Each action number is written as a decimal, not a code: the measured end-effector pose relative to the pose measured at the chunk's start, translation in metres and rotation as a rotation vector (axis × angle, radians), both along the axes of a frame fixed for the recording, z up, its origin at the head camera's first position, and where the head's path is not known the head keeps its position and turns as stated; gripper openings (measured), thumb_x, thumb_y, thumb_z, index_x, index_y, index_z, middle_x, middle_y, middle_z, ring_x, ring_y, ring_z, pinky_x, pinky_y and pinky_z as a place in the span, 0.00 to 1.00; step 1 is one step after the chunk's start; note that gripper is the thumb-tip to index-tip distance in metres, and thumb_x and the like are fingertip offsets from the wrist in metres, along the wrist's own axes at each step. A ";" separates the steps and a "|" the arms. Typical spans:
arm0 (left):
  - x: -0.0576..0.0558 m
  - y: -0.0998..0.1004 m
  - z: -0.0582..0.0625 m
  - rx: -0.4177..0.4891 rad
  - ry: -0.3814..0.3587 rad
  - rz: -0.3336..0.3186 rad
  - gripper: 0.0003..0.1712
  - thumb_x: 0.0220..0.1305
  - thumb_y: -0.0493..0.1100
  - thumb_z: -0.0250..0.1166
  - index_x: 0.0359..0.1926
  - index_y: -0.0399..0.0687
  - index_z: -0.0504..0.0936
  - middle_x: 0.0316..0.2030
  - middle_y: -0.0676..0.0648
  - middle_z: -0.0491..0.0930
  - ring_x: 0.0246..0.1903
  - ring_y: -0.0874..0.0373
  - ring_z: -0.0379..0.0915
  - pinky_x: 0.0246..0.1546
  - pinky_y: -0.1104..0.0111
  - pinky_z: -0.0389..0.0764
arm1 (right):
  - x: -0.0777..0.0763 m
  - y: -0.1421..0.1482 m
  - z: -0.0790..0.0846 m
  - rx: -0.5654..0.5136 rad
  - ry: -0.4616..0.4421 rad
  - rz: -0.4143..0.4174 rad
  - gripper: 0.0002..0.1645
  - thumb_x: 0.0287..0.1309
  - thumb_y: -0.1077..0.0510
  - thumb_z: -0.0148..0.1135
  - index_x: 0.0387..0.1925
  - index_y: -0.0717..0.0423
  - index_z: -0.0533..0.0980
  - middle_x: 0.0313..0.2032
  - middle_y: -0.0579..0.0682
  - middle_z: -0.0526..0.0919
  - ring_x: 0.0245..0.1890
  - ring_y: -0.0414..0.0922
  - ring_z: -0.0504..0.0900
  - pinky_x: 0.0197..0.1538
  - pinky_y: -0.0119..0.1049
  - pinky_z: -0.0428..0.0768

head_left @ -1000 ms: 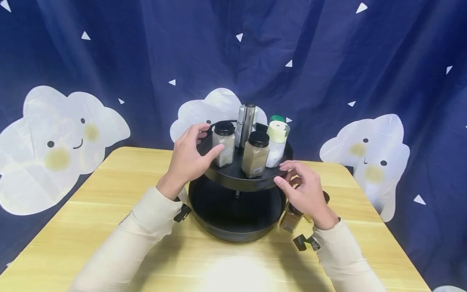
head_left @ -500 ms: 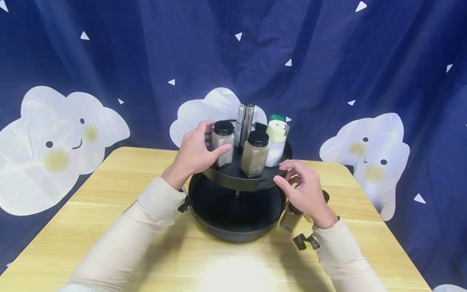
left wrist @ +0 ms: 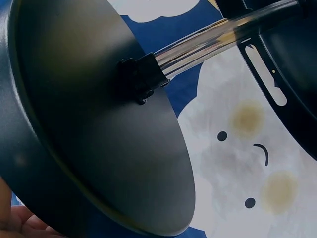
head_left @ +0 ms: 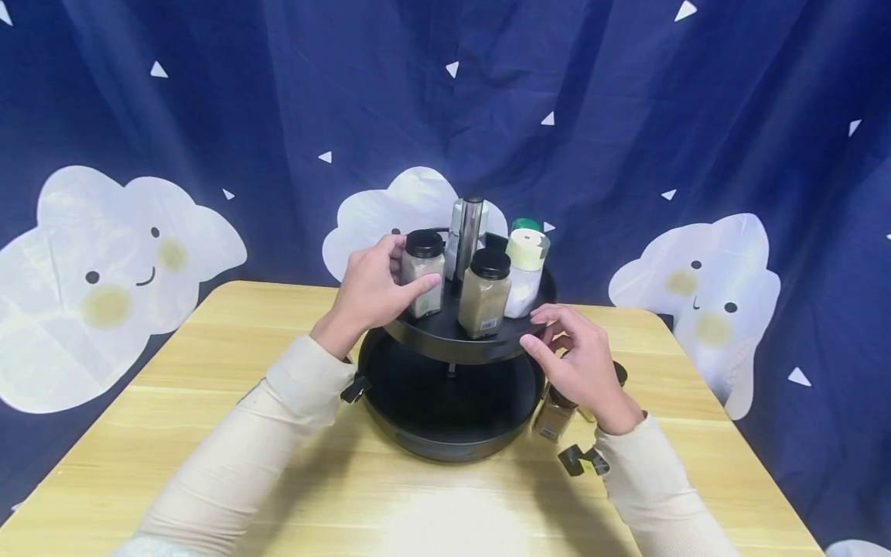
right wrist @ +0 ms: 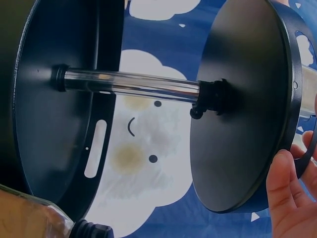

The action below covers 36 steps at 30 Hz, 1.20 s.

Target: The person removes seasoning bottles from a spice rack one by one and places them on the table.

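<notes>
A black two-tier turntable rack stands on the wooden table. On its upper tray, my left hand holds a square spice jar with pale contents and a black lid, thumb across the front, fingers behind and partly hidden. My right hand pinches the tray's right rim; the right wrist view shows the thumb against the rim and fingers by the handle slot. Beside the held jar stand a tan spice jar and a white bottle with a pale yellow lid. The left wrist view shows the upper tray's underside.
The lower tray sits beneath, joined by a metal pole. A brown spice jar stands on the table at right, with another partly hidden behind my right hand. A silver cylinder and a green cap rise at the back of the upper tray.
My left hand has moved slightly right, closer around the pale spice jar, its thumb now further across the jar's front. The right hand stays at the rim.
</notes>
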<state>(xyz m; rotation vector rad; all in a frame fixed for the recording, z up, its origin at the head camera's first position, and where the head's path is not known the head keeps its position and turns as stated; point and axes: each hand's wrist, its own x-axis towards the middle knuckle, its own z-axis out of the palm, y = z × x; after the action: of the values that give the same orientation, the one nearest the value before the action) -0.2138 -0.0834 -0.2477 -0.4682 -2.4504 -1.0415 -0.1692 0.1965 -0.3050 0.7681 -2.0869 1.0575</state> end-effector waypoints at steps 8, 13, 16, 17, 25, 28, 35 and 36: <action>-0.001 -0.001 -0.001 0.019 0.003 0.002 0.37 0.48 0.55 0.73 0.52 0.34 0.72 0.38 0.39 0.82 0.38 0.49 0.79 0.44 0.55 0.80 | -0.002 0.002 -0.002 0.018 -0.023 -0.003 0.15 0.42 0.68 0.72 0.35 0.62 0.77 0.36 0.55 0.83 0.21 0.42 0.76 0.24 0.25 0.79; -0.001 -0.001 -0.001 0.033 0.000 -0.003 0.36 0.47 0.54 0.74 0.50 0.34 0.73 0.36 0.40 0.82 0.37 0.49 0.79 0.43 0.55 0.80 | -0.002 0.001 -0.002 0.017 -0.017 -0.001 0.15 0.42 0.67 0.72 0.35 0.62 0.77 0.36 0.55 0.84 0.22 0.42 0.76 0.24 0.24 0.79; -0.002 -0.001 -0.001 0.038 0.004 -0.008 0.35 0.47 0.54 0.74 0.49 0.35 0.73 0.35 0.40 0.82 0.37 0.50 0.79 0.43 0.56 0.80 | -0.001 0.000 -0.001 0.007 -0.003 0.002 0.15 0.42 0.68 0.72 0.35 0.62 0.77 0.36 0.55 0.84 0.21 0.42 0.76 0.24 0.25 0.80; -0.002 -0.001 0.000 0.039 0.005 -0.009 0.35 0.47 0.54 0.74 0.49 0.35 0.73 0.35 0.40 0.82 0.37 0.50 0.79 0.43 0.55 0.80 | -0.001 0.000 -0.001 0.005 0.001 0.002 0.16 0.41 0.68 0.72 0.35 0.62 0.77 0.36 0.55 0.84 0.21 0.43 0.76 0.24 0.25 0.79; -0.002 -0.001 0.000 0.044 0.010 -0.007 0.34 0.47 0.54 0.74 0.48 0.36 0.74 0.35 0.41 0.82 0.37 0.50 0.79 0.43 0.56 0.81 | -0.002 0.000 -0.001 -0.004 0.004 0.007 0.16 0.41 0.69 0.72 0.35 0.62 0.78 0.36 0.55 0.84 0.21 0.42 0.76 0.24 0.24 0.79; -0.002 -0.001 0.000 0.040 0.009 -0.003 0.33 0.47 0.54 0.74 0.47 0.37 0.74 0.34 0.41 0.82 0.36 0.51 0.79 0.43 0.56 0.81 | -0.002 0.001 -0.002 0.000 0.002 0.005 0.16 0.41 0.69 0.72 0.36 0.62 0.78 0.36 0.56 0.84 0.21 0.42 0.76 0.24 0.24 0.79; -0.002 -0.002 0.002 0.039 0.033 -0.002 0.35 0.46 0.54 0.74 0.48 0.36 0.74 0.37 0.40 0.82 0.37 0.50 0.80 0.43 0.56 0.81 | -0.003 0.002 -0.002 0.016 -0.009 -0.002 0.15 0.42 0.68 0.72 0.35 0.62 0.77 0.36 0.55 0.84 0.21 0.40 0.76 0.24 0.24 0.79; -0.002 -0.002 0.002 0.042 0.035 -0.004 0.35 0.46 0.54 0.74 0.49 0.36 0.73 0.38 0.39 0.82 0.37 0.50 0.80 0.43 0.56 0.81 | -0.003 0.003 -0.003 0.020 -0.012 -0.005 0.15 0.42 0.68 0.72 0.35 0.62 0.77 0.35 0.55 0.84 0.21 0.40 0.76 0.24 0.24 0.79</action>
<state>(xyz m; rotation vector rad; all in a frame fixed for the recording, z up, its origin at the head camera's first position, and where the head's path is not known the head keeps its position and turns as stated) -0.2157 -0.0851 -0.2453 -0.4745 -2.3932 -1.0752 -0.1725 0.1990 -0.3075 0.7680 -2.1112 1.0418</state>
